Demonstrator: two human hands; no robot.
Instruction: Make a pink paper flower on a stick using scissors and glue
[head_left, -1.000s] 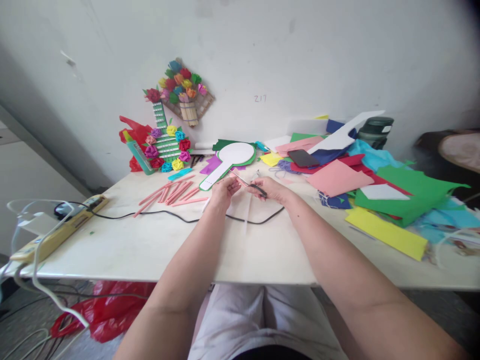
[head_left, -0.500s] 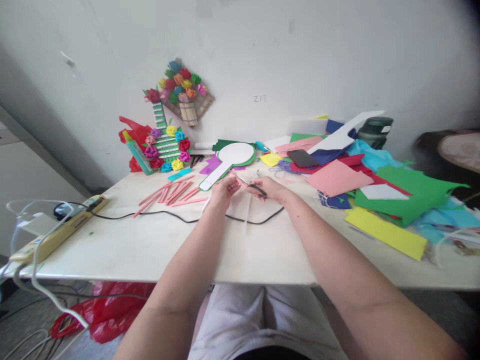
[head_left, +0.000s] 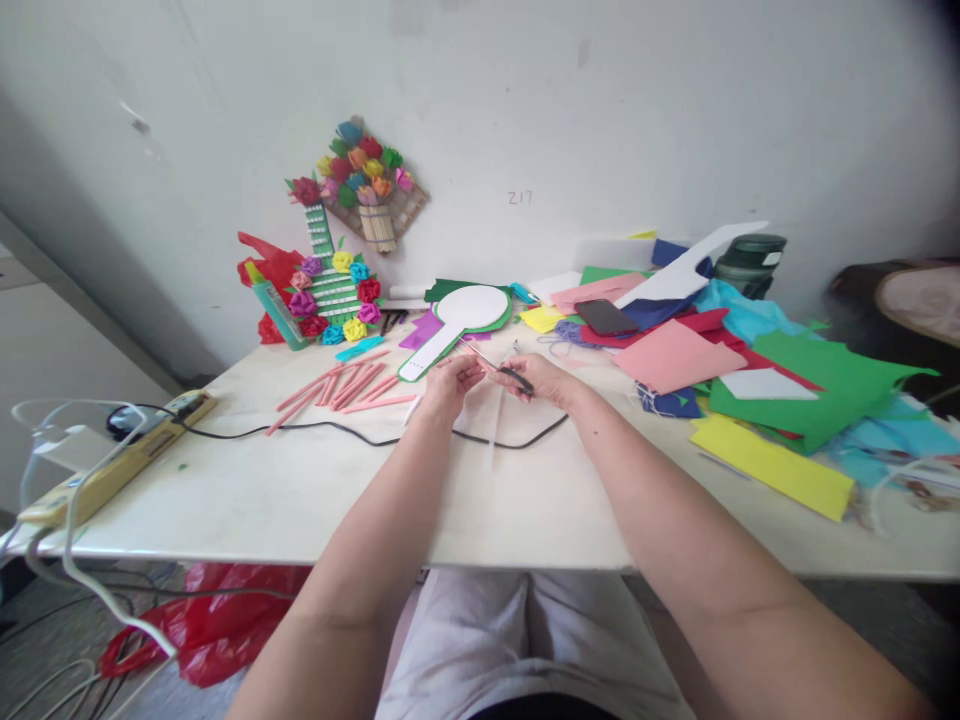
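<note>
Edged slightly toward the scissors since half a second earlier, the left hand (head_left: 454,382) works close to the right hand (head_left: 546,378) above a white table (head_left: 315,510); little else has shifted. Coloured sheets spread across the table's right side, a large green sheet (head_left: 832,375) among them. At the left rear, against the wall, stands a tower trimmed with paper flowers (head_left: 334,275). Just beyond the hands lies a white paddle-shaped cutout (head_left: 471,308) backed in green, its face bare but for small marks near the handle's end. Left of the hands, a loose group of pink rolls (head_left: 356,388) appears finished. The right hand grips black-handled scissors (head_left: 517,381), blades pointing toward the left hand, whose fingers close on a small pink piece (head_left: 475,352), largely hidden. By the look of it, trimming is under way; whether the cut is complete, or how many remain, cannot be told.
</note>
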